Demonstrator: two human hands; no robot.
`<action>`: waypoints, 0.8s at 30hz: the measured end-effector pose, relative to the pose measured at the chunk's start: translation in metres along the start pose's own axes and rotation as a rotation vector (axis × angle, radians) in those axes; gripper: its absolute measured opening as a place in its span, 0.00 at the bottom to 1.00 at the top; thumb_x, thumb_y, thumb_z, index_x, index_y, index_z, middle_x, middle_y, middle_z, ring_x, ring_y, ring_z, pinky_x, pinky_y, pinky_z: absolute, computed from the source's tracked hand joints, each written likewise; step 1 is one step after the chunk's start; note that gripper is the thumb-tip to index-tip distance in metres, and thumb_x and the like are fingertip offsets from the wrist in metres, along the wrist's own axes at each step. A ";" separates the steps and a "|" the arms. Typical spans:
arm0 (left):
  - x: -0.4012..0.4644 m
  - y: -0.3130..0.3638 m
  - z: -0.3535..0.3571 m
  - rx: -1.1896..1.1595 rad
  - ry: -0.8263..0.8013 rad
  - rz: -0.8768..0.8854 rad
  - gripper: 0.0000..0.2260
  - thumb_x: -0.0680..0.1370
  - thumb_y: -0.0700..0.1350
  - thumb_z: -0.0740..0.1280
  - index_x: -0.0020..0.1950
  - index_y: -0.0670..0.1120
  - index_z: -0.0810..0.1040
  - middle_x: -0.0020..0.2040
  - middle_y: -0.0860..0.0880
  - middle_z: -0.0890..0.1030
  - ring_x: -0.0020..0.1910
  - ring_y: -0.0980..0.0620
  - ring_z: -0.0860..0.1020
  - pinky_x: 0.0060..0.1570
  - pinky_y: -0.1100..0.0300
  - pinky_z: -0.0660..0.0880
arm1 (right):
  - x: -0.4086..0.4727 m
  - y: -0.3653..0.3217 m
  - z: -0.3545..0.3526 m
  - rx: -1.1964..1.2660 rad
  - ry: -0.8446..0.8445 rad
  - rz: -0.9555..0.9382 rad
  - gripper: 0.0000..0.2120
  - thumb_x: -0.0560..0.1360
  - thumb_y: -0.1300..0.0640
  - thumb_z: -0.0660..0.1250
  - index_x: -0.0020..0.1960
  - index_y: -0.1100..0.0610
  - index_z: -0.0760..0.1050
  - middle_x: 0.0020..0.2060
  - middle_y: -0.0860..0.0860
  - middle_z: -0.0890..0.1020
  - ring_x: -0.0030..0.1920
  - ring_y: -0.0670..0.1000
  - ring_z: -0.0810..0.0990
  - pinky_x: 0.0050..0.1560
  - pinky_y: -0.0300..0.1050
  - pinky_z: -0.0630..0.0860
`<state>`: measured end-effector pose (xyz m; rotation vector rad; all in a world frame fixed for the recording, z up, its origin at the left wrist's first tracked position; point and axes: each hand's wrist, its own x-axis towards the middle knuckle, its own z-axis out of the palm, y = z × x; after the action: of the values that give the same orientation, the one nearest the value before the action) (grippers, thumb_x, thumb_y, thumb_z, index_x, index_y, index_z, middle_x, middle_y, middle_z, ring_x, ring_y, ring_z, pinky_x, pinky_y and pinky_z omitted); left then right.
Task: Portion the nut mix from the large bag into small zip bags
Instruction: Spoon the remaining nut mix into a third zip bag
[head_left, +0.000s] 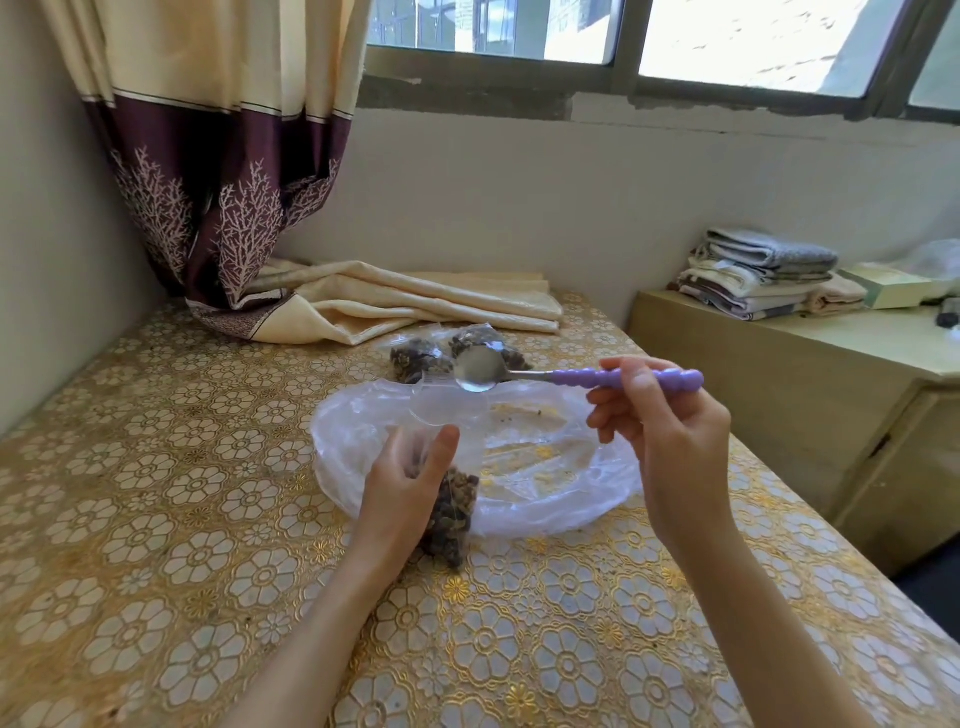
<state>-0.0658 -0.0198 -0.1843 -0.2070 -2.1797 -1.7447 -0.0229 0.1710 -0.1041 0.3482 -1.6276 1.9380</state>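
Floral table (156, 493), spoon (483, 370) above large bag (545, 467)

My left hand (402, 480) grips a small clear zip bag (449, 512), its lower part full of dark nut mix, standing on the table (156, 493) covered in a gold flower-patterned cloth. My right hand (662, 431) pinches the purple beaded handle of a steel spoon (524, 375); its empty bowl hangs above the bag's open mouth. Behind lies the large crumpled clear plastic bag (545, 467), nearly flat, with crumbs inside. Farther back, two filled small zip bags (452, 353) sit beside a cream and maroon curtain (234, 156) trailing onto the table.
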 end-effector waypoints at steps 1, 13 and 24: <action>-0.001 0.002 0.000 0.010 -0.001 0.015 0.36 0.67 0.73 0.58 0.44 0.37 0.71 0.34 0.49 0.70 0.32 0.58 0.67 0.33 0.71 0.66 | 0.002 0.002 -0.003 -0.007 0.047 0.011 0.09 0.79 0.63 0.60 0.43 0.63 0.78 0.32 0.53 0.83 0.30 0.49 0.78 0.30 0.38 0.74; -0.004 0.004 -0.001 0.196 -0.041 0.125 0.33 0.68 0.71 0.51 0.38 0.40 0.68 0.29 0.52 0.67 0.27 0.62 0.67 0.31 0.73 0.65 | 0.005 0.034 -0.042 -0.297 0.278 0.179 0.16 0.78 0.53 0.63 0.35 0.58 0.79 0.27 0.53 0.82 0.27 0.48 0.79 0.28 0.38 0.75; -0.016 0.025 0.009 0.211 -0.194 0.008 0.38 0.71 0.73 0.49 0.38 0.36 0.72 0.37 0.38 0.79 0.36 0.50 0.78 0.41 0.56 0.72 | 0.011 0.042 -0.053 -0.677 0.267 0.078 0.14 0.79 0.54 0.60 0.37 0.58 0.75 0.32 0.45 0.84 0.26 0.40 0.78 0.36 0.43 0.77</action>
<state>-0.0438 -0.0040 -0.1683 -0.3438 -2.4771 -1.5308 -0.0468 0.2209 -0.1440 -0.2362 -1.9986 1.2967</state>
